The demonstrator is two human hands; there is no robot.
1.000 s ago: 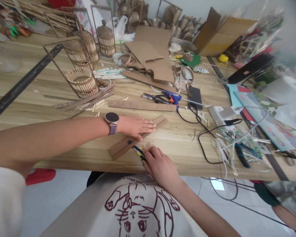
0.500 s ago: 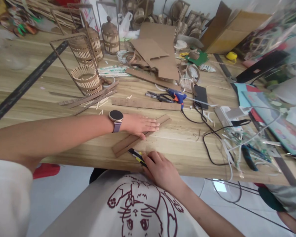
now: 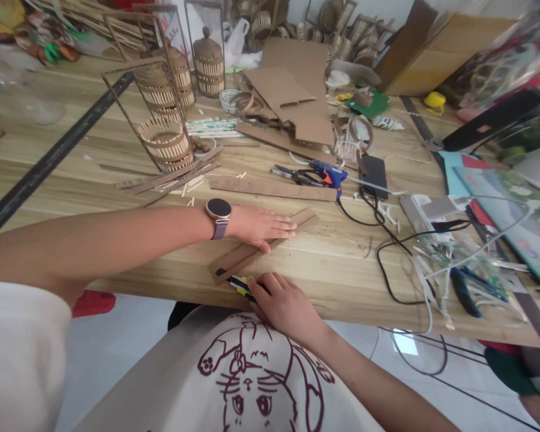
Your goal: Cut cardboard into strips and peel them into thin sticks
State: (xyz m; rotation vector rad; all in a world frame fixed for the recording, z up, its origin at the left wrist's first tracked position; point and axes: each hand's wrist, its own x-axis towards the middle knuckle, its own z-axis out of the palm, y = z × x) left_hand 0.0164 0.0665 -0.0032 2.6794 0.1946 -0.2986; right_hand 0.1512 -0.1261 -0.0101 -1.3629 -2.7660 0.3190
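My left hand point(image 3: 265, 228) lies flat with its fingers stretched out, pressing a cardboard strip point(image 3: 225, 259) against the wooden table. The strip runs diagonally, with a lengthwise line along it and its near end close to the table's front edge. My right hand point(image 3: 285, 300) is closed round a black and yellow utility knife point(image 3: 240, 286). The knife's dark tip end lies at the near end of the strip; whether the blade is in the cardboard I cannot tell. Another cardboard strip point(image 3: 274, 189) lies just beyond my left hand.
A blue glue gun point(image 3: 330, 174), scissors point(image 3: 297, 175) and a phone point(image 3: 375, 177) lie beyond my hands. Small stick baskets point(image 3: 166, 144) stand at the back left, near cardboard sheets point(image 3: 292, 90). Cables, a power strip point(image 3: 425, 216) and pliers point(image 3: 465, 294) occupy the right side.
My right hand has drawn the knife left and toward me along the strip to its near end. My left hand keeps its place on the cardboard. The view has shifted slightly.
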